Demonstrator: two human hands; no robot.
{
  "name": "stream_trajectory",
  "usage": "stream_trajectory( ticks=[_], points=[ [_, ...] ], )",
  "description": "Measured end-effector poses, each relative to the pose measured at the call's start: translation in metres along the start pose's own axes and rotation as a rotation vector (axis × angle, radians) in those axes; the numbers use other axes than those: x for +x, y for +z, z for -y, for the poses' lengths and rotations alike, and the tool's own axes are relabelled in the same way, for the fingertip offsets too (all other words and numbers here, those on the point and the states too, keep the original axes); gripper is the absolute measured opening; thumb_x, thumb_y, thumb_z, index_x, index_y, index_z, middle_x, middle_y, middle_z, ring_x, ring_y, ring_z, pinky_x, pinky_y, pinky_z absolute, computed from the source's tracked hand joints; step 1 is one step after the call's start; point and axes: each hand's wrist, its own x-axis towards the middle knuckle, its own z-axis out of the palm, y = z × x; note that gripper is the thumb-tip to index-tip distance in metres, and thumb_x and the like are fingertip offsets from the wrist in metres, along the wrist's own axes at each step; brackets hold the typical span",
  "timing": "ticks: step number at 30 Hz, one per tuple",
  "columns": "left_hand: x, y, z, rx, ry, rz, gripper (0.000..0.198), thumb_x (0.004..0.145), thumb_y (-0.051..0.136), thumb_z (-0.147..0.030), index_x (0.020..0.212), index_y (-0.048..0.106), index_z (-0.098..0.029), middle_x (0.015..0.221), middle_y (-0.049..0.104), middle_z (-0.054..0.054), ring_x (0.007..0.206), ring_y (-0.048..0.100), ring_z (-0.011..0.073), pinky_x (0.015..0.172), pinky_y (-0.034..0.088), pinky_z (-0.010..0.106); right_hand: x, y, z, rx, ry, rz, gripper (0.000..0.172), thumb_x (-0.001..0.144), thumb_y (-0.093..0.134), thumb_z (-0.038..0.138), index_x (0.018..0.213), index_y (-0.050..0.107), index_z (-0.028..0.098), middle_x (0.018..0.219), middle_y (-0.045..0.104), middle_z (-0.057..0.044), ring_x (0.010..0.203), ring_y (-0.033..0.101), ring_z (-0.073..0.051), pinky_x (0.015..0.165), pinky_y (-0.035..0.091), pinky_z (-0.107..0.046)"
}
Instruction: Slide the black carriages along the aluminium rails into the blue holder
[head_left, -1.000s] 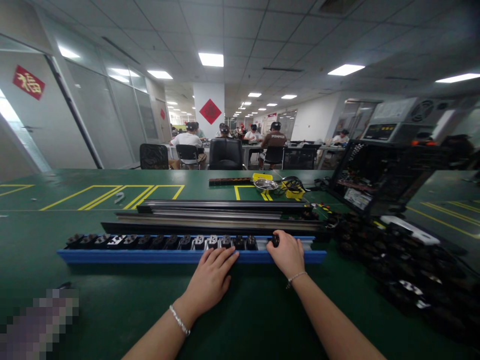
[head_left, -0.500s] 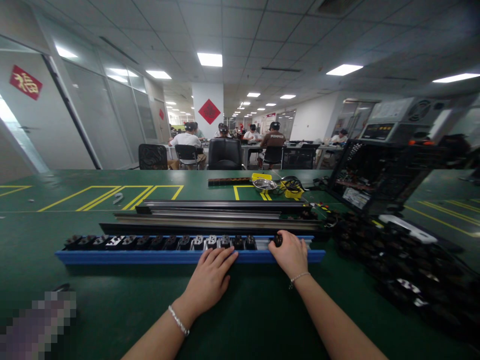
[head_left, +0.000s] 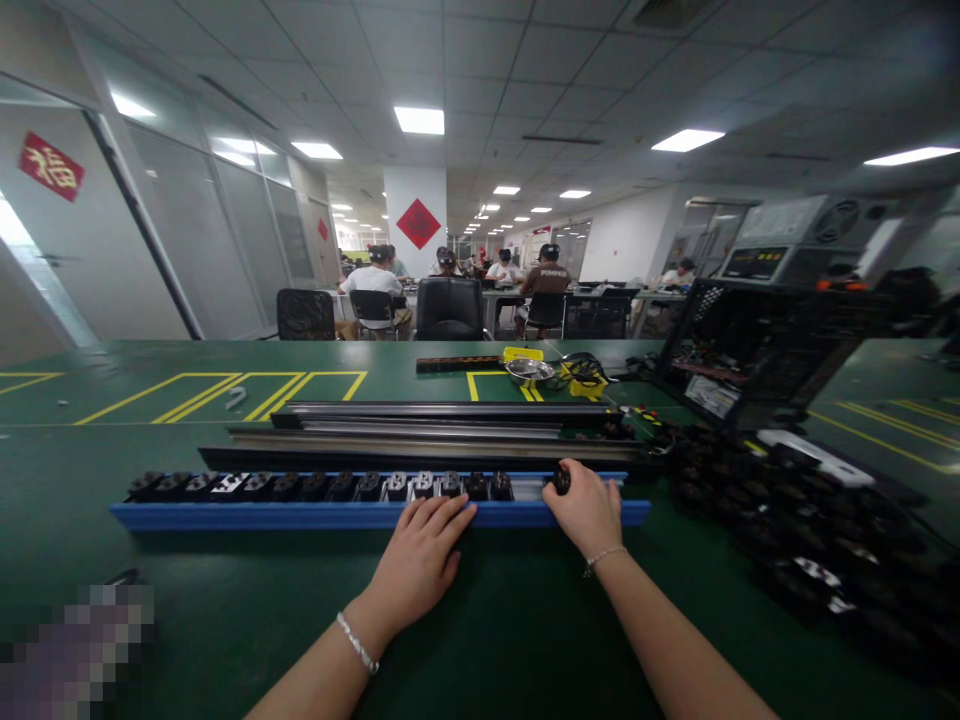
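Note:
A long blue rail [head_left: 300,516] lies crosswise on the table in front of me. Seated along it is a row of several socket modules [head_left: 343,486], mostly black, a few with white or grey faces. My left hand [head_left: 424,545] rests on the rail's near edge, fingers stretched out over it, close by the last black sockets of the row. Toward the rail's right end, my right hand [head_left: 585,510] pinches a black socket module [head_left: 561,481] between thumb and fingers. A bare stretch of rail channel separates it from the row. My fingers partly cover that module.
Behind the blue rail lie several dark and silver rails [head_left: 435,435]. A pile of black parts [head_left: 810,540] covers the right side, near an open computer case [head_left: 720,350]. Farther back are a metal bowl [head_left: 529,371] and cables. People sit at tables beyond.
My right hand has shifted slightly to the right along the rail with the black socket module. My left hand stays where it was.

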Motion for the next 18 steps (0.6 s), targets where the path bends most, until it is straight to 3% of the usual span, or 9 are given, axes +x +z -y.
stream_trajectory(
  ticks=[7, 18],
  points=[
    [0.0009, -0.0018, -0.0013, -0.004, -0.009, -0.003, 0.064, 0.078, 0.05, -0.016, 0.136, 0.031, -0.032, 0.138, 0.043, -0.001, 0.122, 0.037, 0.0218, 0.105, 0.029, 0.045, 0.0015, -0.0016, -0.0052, 0.013, 0.005, 0.011, 0.036, 0.072, 0.046, 0.029, 0.106, 0.056, 0.019, 0.103, 0.063, -0.007, 0.099, 0.055, -0.022, 0.091, 0.031, -0.036],
    [0.0015, -0.0038, -0.001, -0.019, -0.023, 0.002, 0.06, 0.079, 0.05, -0.017, 0.135, 0.034, -0.032, 0.136, 0.045, 0.0, 0.121, 0.038, 0.0226, 0.103, 0.03, 0.046, 0.003, -0.0013, -0.0098, 0.022, 0.004, 0.016, 0.037, 0.073, 0.046, 0.027, 0.108, 0.054, 0.02, 0.103, 0.064, -0.006, 0.096, 0.056, -0.02, 0.084, 0.036, -0.032]
  ],
)
